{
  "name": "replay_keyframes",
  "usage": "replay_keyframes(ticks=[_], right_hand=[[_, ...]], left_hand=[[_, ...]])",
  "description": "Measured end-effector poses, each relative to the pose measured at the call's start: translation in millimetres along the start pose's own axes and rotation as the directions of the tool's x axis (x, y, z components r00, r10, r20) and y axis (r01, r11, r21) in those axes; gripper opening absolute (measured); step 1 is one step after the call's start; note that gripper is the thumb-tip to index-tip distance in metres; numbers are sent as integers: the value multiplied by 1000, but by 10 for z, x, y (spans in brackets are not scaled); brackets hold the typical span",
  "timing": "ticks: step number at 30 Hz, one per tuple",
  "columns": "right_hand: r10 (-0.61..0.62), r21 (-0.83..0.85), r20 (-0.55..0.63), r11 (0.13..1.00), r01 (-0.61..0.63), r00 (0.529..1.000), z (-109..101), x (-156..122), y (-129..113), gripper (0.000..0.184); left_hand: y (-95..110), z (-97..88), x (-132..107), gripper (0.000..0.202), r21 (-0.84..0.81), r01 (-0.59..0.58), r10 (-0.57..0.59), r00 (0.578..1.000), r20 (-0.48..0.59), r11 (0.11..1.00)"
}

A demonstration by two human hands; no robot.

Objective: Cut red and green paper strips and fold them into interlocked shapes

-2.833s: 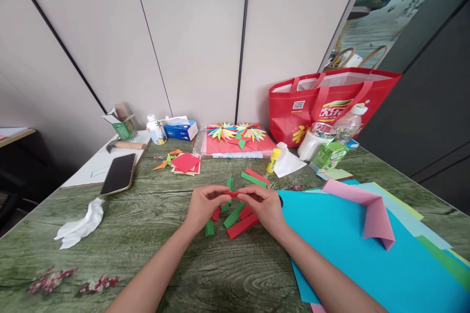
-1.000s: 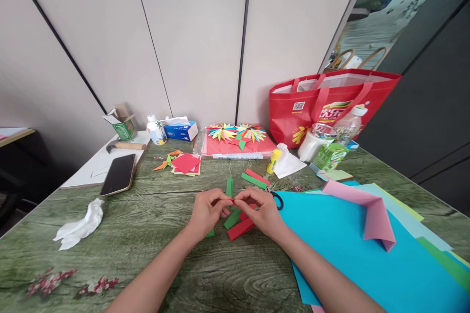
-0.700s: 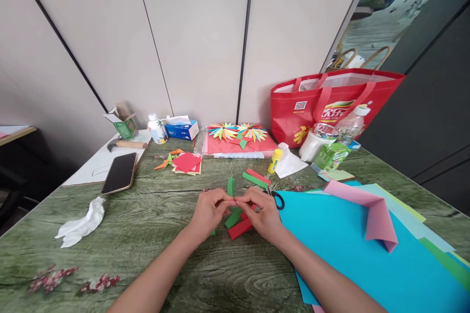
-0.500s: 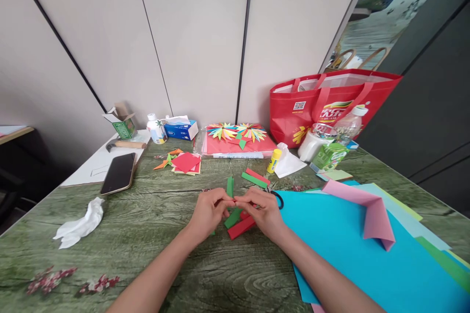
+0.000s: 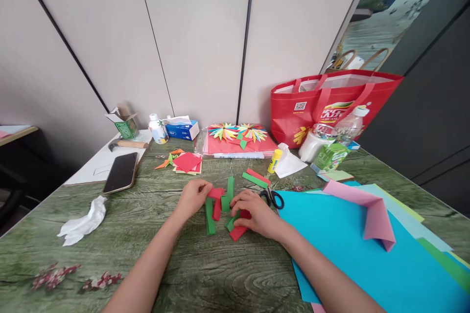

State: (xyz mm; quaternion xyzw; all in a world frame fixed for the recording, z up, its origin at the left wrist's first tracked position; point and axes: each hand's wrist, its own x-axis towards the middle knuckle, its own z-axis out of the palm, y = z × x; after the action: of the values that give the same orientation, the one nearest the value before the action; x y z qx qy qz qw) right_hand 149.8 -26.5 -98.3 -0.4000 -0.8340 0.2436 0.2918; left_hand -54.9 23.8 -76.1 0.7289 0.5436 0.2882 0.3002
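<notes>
My left hand (image 5: 193,197) rests on the green table (image 5: 165,254), its fingers closed on a small folded red paper piece (image 5: 216,192). My right hand (image 5: 255,214) lies over a pile of paper strips, fingers curled down onto a red strip (image 5: 238,232) and a green strip (image 5: 230,223). Between the hands lie a long green strip (image 5: 209,215), a short red strip (image 5: 217,209) and an upright green strip (image 5: 229,190). Black-handled scissors (image 5: 272,197) lie just right of my right hand.
Large blue paper sheets (image 5: 352,254) with a folded pink sheet (image 5: 370,208) cover the right side. A phone (image 5: 120,172), crumpled tissue (image 5: 83,222), glue stick (image 5: 273,160), red bag (image 5: 330,102), paper star flowers (image 5: 237,133) and folded squares (image 5: 185,162) stand around.
The hands, pinched together on one small red piece, have come apart. The left moved left with the red piece; the right dropped onto the strip pile, uncovering the scissors.
</notes>
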Motion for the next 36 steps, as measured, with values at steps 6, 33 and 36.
replay_keyframes(ticks=[6,33,36], right_hand=[[216,480,-231,873,-82,949,-29,72,25,12],[185,675,-80,734,-84,979,-8,43,-178,21],[124,620,-78,783,-49,989,-5,34,-167,26]], left_hand=[[100,61,-51,19,82,-134,148,969,-197,988],[291,253,-157,34,-699,113,-70,993,91,706],[271,213,-138,32,-704,126,-87,992,92,699]])
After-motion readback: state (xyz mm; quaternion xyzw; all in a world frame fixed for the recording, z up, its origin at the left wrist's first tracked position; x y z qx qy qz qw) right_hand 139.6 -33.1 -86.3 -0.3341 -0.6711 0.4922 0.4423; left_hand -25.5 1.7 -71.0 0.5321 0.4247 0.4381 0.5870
